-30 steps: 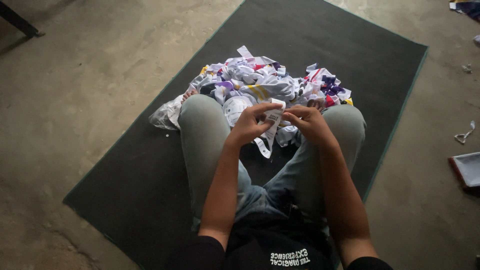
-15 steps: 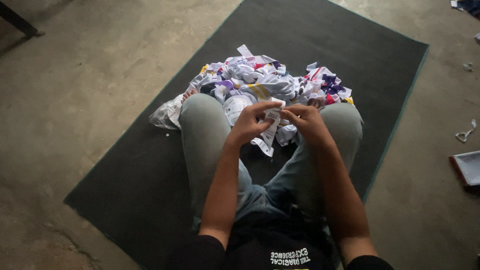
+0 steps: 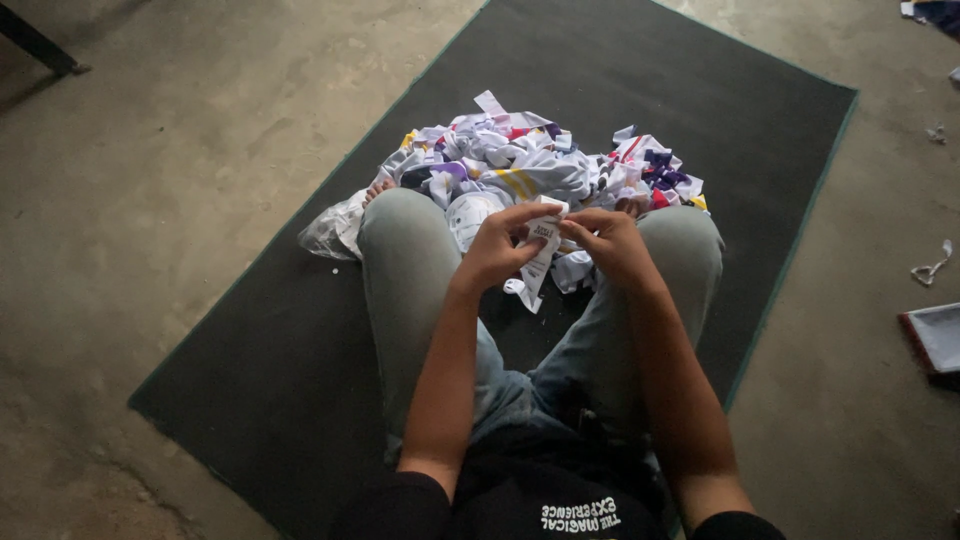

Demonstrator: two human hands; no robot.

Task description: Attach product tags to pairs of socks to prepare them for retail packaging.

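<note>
I sit cross-legged on a dark mat [image 3: 620, 70], knees in pale jeans. Both hands meet above my lap. My left hand [image 3: 497, 247] and my right hand [image 3: 607, 240] pinch a small white printed wrapper [image 3: 541, 252] between the fingertips; its lower end hangs down toward my legs. Just beyond my shins lies a heap of crumpled white, purple, red and yellow wrappers [image 3: 530, 165], spreading across the mat in front of my knees.
A clear plastic bag [image 3: 330, 232] lies by my left knee. The mat rests on a bare concrete floor [image 3: 180, 150]. A flat reddish-edged object [image 3: 935, 338] and a small scrap [image 3: 932, 266] lie on the floor at right. A dark bar [image 3: 35, 40] crosses the top left corner.
My hands stay together over my lap; the fingers have shifted slightly on the white wrapper. The heap has not moved.
</note>
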